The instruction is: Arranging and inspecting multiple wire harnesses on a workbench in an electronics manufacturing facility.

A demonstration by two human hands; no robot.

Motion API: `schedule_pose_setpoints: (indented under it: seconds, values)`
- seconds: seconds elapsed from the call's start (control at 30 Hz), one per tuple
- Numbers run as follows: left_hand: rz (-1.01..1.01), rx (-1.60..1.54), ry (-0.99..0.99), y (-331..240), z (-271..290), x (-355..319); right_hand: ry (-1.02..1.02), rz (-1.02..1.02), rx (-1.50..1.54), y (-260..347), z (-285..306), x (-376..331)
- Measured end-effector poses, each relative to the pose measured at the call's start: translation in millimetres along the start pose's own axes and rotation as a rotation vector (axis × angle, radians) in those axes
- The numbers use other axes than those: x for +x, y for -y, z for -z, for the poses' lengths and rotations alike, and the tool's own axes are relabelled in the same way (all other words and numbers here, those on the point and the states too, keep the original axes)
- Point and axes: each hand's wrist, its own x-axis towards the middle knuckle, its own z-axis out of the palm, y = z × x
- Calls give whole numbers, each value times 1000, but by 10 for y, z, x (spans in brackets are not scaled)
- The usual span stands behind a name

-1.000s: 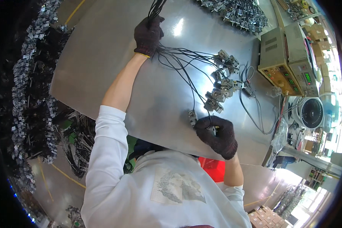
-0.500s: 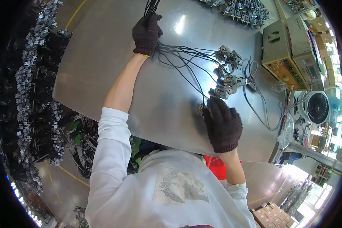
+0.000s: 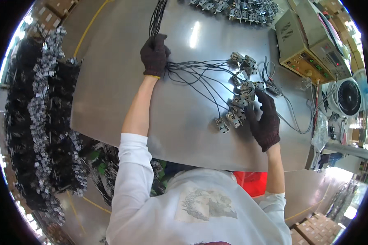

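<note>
My right hand (image 3: 265,121), in a dark knit glove, lies with fingers spread and released on the grey sheet-metal table (image 3: 122,85), its fingertips touching a row of small grey metal-and-plastic connector blocks (image 3: 238,98). The row runs away from me, from a block just left of my right palm up to blocks beyond the fingertips. From each block a thin black wire (image 3: 200,79) leads off leftward across the table, so the long axis of the wire fan lies left-right, converging on my left hand (image 3: 154,55). That hand, gloved the same, is clenched around the gathered bundle of wires, well apart from my right hand and farther out; the bundle continues past the knuckles toward the table's far edge. Beyond my right fingertips a loose dark cable (image 3: 290,110) loops toward a beige boxy test instrument (image 3: 300,43) with small lights, and farther right stands a round white fan (image 3: 347,98). At the far edge lies a heap of more grey connector parts (image 3: 237,7). Left of my left arm, off the table, hang dense masses of black wires with silver fittings (image 3: 41,118).
</note>
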Motion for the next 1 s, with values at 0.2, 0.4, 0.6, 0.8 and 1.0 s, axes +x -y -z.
schedule_pose_setpoints:
  seconds: [0.2, 0.4, 0.6, 0.8, 1.0]
  values:
    - [-50, 47, -38, 79, 7, 52, 101, -87, 174, -160, 46, 223]
    - [-21, 50, -20, 125, 39, 69, 329, 53, 127, -392, 161, 469]
    - [-21, 14, -13, 91, 15, 49, 531, 79, 586, -589, 30, 613]
    - [-17, 101, -29, 75, 23, 70, 234, 108, 188, -305, -130, 325]
    - [-20, 254, -115, 156, 26, 139, 77, 340, -156, 16, -123, 5]
